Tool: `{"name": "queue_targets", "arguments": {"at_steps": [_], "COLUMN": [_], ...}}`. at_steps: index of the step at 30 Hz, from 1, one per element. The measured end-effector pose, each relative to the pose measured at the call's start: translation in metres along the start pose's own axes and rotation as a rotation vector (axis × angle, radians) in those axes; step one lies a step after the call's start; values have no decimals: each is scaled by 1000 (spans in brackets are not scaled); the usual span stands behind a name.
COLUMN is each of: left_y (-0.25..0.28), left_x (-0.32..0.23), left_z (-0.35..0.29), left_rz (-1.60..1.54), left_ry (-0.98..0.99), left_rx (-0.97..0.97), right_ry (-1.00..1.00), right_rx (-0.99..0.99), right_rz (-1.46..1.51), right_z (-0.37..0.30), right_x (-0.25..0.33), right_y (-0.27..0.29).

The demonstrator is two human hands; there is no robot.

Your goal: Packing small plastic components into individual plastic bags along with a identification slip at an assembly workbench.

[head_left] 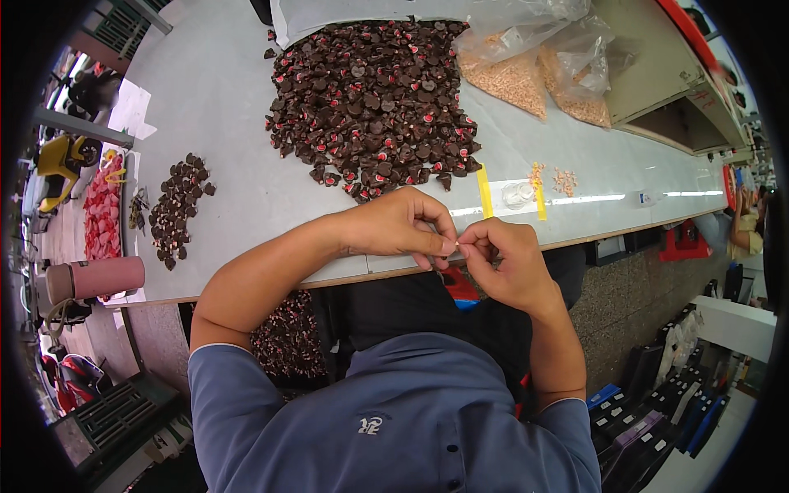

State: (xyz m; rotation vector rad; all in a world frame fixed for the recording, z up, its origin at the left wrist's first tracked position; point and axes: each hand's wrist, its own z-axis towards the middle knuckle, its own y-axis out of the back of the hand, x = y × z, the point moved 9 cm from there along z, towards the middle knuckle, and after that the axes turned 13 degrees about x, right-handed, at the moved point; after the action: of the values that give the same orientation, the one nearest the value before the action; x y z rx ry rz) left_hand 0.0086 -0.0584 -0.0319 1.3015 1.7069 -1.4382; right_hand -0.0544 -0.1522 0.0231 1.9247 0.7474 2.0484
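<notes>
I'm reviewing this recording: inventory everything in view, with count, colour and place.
Table: one, grey, across the upper view
Large heap: one, dark brown pieces with red marks, far middle of table
Small pile: one, dark brown, table's left
Bags: two, clear with beige bits, right of large heap
Loose bits: uncounted, orange-beige, right of tub
Tub: one, clear, between tape strips
Tape strips: two, yellow, near table edge
Cabinet: one, grey-green, upper right
Flask: one, pink, left end
Background clutter: uncountable, mixed colours, around the rim
Tiny piece: one, pale, between both grips' fingertips
Shirt: one, blue, lower middle
Left grip: one, bare, pinching at near edge
Right grip: one, bare, pinching opposite
</notes>
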Motion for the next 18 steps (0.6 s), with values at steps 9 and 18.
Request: {"name": "queue_targets", "arguments": {"at_steps": [9,18], "left_y": [0,4], "left_x": [1,0], "left_z": [2,1], "left_rz": [7,53], "left_ry": [-9,-34], "left_rx": [5,-45], "right_ry": [79,47], "right_rx": [-14,-149], "right_rz": [-94,-493], "right_z": [-3,-10], "right_x": [1,23], "right_y": [2,58]}}
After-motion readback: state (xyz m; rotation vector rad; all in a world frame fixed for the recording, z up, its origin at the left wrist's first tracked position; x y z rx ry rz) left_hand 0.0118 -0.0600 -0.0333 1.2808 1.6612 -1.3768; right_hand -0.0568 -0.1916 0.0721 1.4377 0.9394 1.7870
